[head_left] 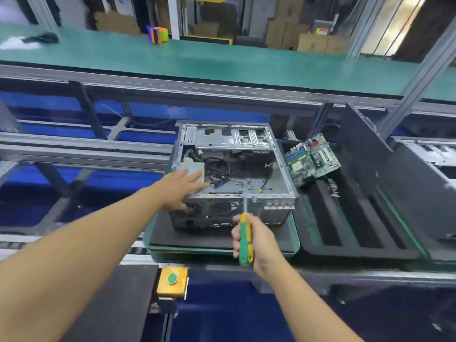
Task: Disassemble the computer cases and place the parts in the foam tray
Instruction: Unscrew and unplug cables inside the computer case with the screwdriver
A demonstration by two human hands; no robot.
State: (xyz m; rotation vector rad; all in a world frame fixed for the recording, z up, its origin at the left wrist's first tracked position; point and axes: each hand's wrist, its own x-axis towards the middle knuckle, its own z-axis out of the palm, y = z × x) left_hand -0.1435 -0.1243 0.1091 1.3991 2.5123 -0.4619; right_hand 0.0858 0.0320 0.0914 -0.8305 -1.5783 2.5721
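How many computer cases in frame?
2. One open case sits in the centre, by the left hand; a second case is cut off at the right edge, beyond the foam tray. Others may be hidden.

The person's left hand (181,188) and right hand (256,239) are showing bare, fingers and wrists alike. The left forearm (86,243) and the right forearm (308,304) are likewise running bare all the way to the picture's lower edge.

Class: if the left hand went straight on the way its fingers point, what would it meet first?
Likely the grey power supply inside the open computer case; the left hand is right at it, loose cables just beyond. Depth is unclear.
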